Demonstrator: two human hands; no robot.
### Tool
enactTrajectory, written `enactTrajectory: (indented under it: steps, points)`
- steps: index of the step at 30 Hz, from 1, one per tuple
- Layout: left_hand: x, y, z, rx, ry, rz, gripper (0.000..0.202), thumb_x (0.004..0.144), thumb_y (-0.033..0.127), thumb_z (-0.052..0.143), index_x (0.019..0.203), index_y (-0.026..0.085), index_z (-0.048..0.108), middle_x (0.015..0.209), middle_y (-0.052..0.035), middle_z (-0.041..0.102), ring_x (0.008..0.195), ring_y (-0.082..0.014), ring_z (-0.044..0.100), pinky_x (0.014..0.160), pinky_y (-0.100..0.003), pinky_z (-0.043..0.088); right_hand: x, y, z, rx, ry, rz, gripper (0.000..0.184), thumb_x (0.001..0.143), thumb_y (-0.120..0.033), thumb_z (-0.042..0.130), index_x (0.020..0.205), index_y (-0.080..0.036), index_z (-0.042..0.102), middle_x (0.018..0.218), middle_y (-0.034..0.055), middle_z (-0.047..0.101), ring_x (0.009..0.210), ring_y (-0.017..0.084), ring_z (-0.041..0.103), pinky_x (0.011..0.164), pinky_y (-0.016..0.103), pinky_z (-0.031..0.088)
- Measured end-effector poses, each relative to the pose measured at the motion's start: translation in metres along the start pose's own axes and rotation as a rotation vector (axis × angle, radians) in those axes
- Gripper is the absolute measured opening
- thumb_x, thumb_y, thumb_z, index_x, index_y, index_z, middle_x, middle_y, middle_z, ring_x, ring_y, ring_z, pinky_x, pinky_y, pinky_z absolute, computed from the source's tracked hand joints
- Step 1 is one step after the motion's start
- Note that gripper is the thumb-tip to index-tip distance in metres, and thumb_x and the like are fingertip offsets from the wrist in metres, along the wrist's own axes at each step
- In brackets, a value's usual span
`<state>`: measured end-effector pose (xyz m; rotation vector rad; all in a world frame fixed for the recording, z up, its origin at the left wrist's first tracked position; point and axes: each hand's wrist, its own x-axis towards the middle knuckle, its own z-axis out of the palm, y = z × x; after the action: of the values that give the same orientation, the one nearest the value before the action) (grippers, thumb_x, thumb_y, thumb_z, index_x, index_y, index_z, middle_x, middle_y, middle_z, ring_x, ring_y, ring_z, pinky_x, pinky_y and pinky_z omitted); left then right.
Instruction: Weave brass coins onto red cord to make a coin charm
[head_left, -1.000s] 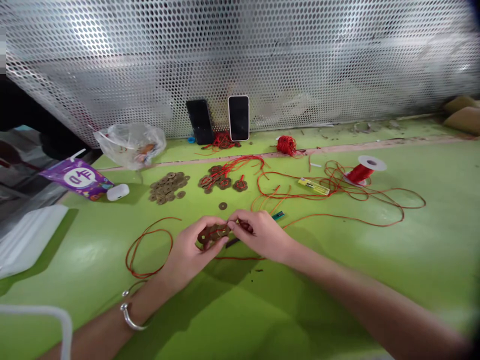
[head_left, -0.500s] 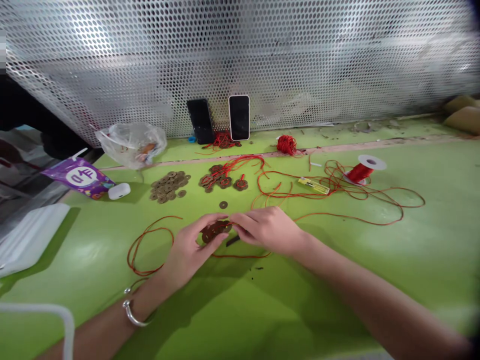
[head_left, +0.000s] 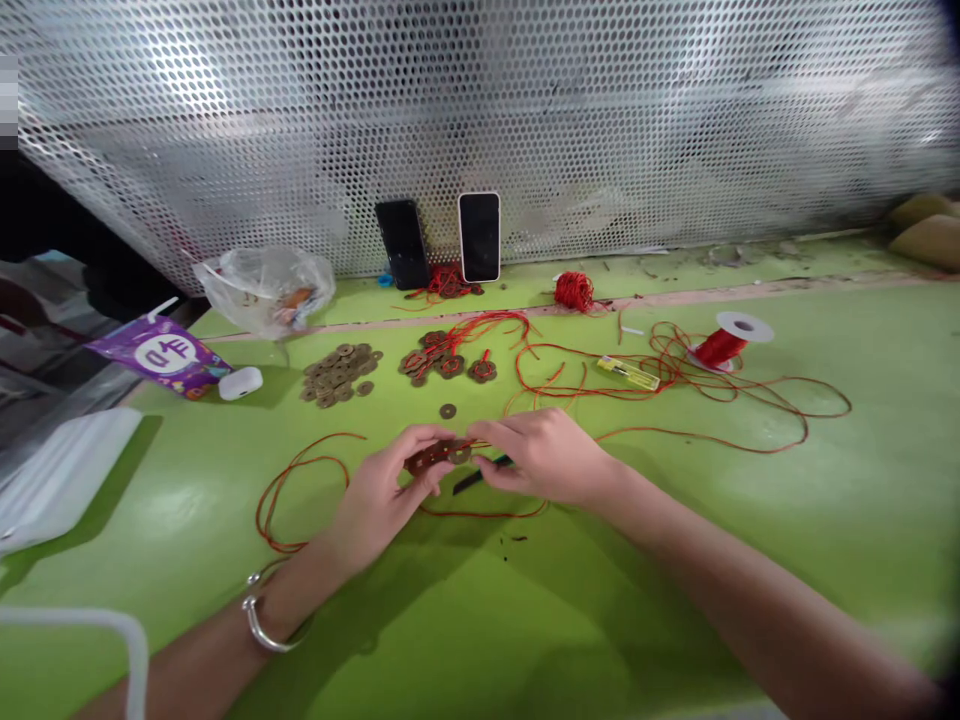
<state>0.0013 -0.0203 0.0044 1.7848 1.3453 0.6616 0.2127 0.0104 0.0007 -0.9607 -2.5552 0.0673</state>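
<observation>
My left hand [head_left: 379, 495] is closed around a cluster of brown coins [head_left: 429, 458] laced with red cord, holding it between thumb and fingers. At the cluster's right end, my right hand [head_left: 547, 455] pinches the red cord [head_left: 474, 443] close to the coins. A dark, slim tool [head_left: 469, 482] lies partly beneath the right fingers; its kind is unclear. One loose coin [head_left: 448, 411] rests just beyond the hands. Further off are a pile of coins [head_left: 337, 375] and several coin clusters tied with red cord [head_left: 450, 365].
Loose red cord loops [head_left: 274, 500] lie left of my hands. Over to the right are a cord spool [head_left: 720, 350] and a yellow packet [head_left: 628, 372]. Two phones [head_left: 480, 238] lean on the perforated metal panel, near a red cord ball [head_left: 574, 291]. A purple pouch [head_left: 169, 355] lies left.
The coin cluster has tilted in my left hand and looks flatter. My right hand's thumb has moved lower and away from the coins, showing more of the dark tool.
</observation>
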Motion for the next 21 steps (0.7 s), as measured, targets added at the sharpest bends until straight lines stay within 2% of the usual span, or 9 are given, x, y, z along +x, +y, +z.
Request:
enactTrajectory:
  steps: [3, 6, 15, 18, 21]
  points:
    - [0.0005, -0.0025, -0.0001, 0.024, -0.014, 0.020, 0.029, 0.088, 0.042, 0.050, 0.110, 0.023, 0.052, 0.096, -0.0036, 0.067, 0.067, -0.0135, 0.063, 0.060, -0.025, 0.051, -0.0007, 0.0026, -0.0003, 0.039, -0.024, 0.015, 0.034, 0.090, -0.044, 0.050, 0.106, -0.017, 0.063, 0.071, 0.0047, 0.067, 0.058, 0.015, 0.057, 0.049, 0.026, 0.025]
    - [0.0010, -0.0033, 0.0001, 0.051, -0.023, 0.034, 0.026, 0.087, 0.041, 0.051, 0.107, 0.024, 0.054, 0.093, -0.0028, 0.068, 0.070, -0.0144, 0.063, 0.063, -0.026, 0.052, -0.0008, 0.0048, -0.0004, 0.096, -0.016, 0.032, 0.038, 0.092, -0.049, 0.047, 0.104, -0.018, 0.065, 0.073, 0.0053, 0.069, 0.059, 0.015, 0.060, 0.051, 0.025, 0.029]
    - [0.0004, -0.0005, -0.0012, 0.099, 0.018, 0.062, 0.027, 0.086, 0.040, 0.053, 0.107, 0.024, 0.055, 0.098, -0.0041, 0.068, 0.079, -0.0171, 0.066, 0.059, -0.024, 0.052, 0.0034, 0.0007, -0.0050, 0.337, -0.071, 0.188, 0.028, 0.087, -0.042, 0.058, 0.108, -0.023, 0.064, 0.087, 0.0025, 0.072, 0.067, 0.016, 0.064, 0.059, 0.023, 0.038]
    - [0.0001, 0.0007, -0.0002, 0.074, 0.034, 0.043, 0.031, 0.085, 0.041, 0.054, 0.111, 0.024, 0.053, 0.104, -0.0059, 0.068, 0.078, -0.0176, 0.067, 0.053, -0.023, 0.051, 0.0038, -0.0005, -0.0050, 0.328, -0.067, 0.219, 0.033, 0.086, -0.040, 0.059, 0.114, -0.023, 0.061, 0.084, 0.0020, 0.071, 0.065, 0.016, 0.063, 0.058, 0.024, 0.037]
    - [-0.0002, 0.0019, 0.0010, 0.035, 0.046, 0.014, 0.034, 0.084, 0.043, 0.055, 0.111, 0.024, 0.051, 0.106, -0.0066, 0.067, 0.069, -0.0157, 0.066, 0.048, -0.022, 0.050, 0.0034, -0.0012, -0.0046, 0.332, -0.063, 0.229, 0.033, 0.087, -0.040, 0.058, 0.116, -0.025, 0.061, 0.075, -0.0001, 0.069, 0.059, 0.014, 0.059, 0.056, 0.023, 0.034]
